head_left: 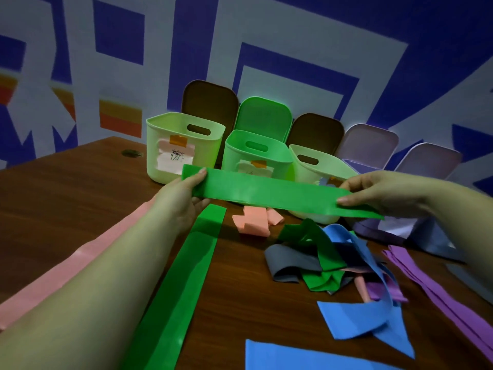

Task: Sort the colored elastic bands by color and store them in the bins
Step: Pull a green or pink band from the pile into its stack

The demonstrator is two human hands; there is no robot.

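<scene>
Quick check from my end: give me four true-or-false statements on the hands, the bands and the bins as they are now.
1. Both hands, left hand and right hand, hold one green band stretched between them. True.
2. The bright green bin has its lid on. False: it is open on top.
3. A pink band lies flat on the table. True.
4. The held band is blue. False: green.

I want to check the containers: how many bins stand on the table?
5. Pale green bin on the left, bright green bin, pale green bin, then two purple bins partly behind the right hand.
</scene>
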